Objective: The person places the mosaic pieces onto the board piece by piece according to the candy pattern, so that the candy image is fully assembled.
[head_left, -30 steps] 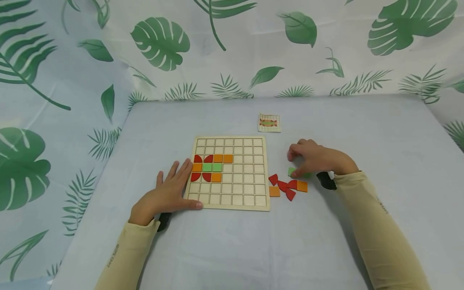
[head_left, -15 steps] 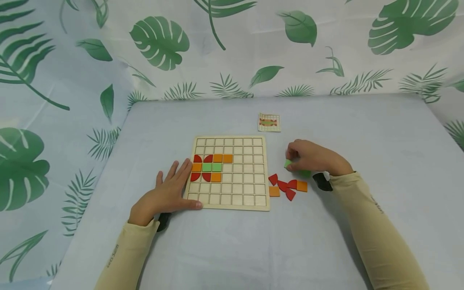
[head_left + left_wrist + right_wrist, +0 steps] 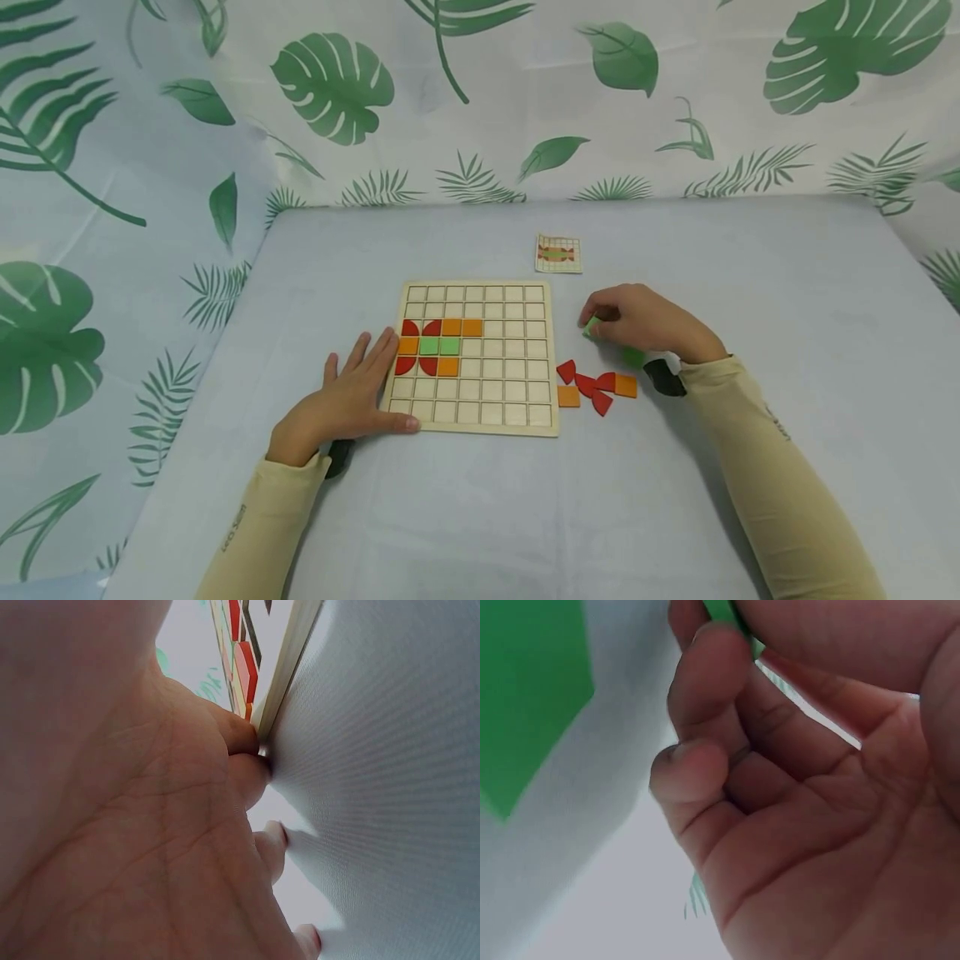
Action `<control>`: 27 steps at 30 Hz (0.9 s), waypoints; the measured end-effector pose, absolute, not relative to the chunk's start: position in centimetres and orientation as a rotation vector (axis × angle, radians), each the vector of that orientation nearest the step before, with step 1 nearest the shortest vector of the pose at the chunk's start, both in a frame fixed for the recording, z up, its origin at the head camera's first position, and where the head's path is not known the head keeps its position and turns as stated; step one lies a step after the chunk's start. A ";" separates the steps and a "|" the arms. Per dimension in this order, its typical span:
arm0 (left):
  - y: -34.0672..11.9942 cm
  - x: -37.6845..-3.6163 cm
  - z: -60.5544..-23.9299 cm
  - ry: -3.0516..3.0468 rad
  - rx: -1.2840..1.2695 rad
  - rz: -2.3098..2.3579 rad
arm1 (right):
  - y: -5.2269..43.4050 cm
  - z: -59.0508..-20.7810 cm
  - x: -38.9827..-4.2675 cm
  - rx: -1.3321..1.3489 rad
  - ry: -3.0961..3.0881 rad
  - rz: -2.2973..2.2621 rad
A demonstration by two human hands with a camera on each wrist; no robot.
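Observation:
My right hand [image 3: 637,318] pinches a green square tile [image 3: 591,326] between thumb and fingers, to the right of the wooden grid board [image 3: 502,390]. In the right wrist view an edge of that green tile [image 3: 721,610] shows between the fingertips. Another green tile [image 3: 633,357] lies on the table under the wrist. My left hand [image 3: 347,400] rests spread at the board's left edge, thumb on the near corner and index finger along the side. On the board's left part sit red quarter-round tiles [image 3: 405,366], orange squares [image 3: 472,327] and two green squares [image 3: 449,346].
Several loose red quarter-round tiles [image 3: 602,403] lie right of the board, with orange squares [image 3: 568,396] beside them. A small pattern card [image 3: 558,254] lies beyond the board's far right corner. A leaf-printed cloth [image 3: 487,100] hangs behind the table.
My right hand has taken the green tile up from the table and moved slightly left toward the board, uncovering more of the other green tile. The left hand has stayed in place.

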State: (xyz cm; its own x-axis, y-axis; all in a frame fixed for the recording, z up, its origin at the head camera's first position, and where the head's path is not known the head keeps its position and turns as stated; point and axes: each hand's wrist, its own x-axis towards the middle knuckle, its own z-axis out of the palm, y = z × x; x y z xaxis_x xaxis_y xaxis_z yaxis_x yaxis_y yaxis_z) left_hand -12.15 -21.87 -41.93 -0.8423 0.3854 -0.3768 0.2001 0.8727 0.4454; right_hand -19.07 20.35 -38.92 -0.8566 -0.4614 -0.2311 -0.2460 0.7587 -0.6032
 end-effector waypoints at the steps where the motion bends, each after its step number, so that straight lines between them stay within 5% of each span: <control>1: -21.9 -12.2 -42.0 2.580 0.428 0.542 | 20.3 -38.9 -19.1 -0.537 2.591 -0.831; 27: -21.9 -12.3 -42.0 2.587 0.427 0.534 | 13.6 -39.2 -18.4 -0.509 2.520 -1.326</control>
State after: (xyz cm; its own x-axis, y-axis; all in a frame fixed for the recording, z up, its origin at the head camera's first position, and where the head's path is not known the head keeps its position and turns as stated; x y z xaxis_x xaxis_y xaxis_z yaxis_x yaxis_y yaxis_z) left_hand -12.27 -21.89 -42.02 -0.8454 0.3816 -0.3736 0.2026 0.8764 0.4369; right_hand -18.36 13.60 -39.22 -0.9083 -0.4146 -0.0559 -0.1887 0.5252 -0.8298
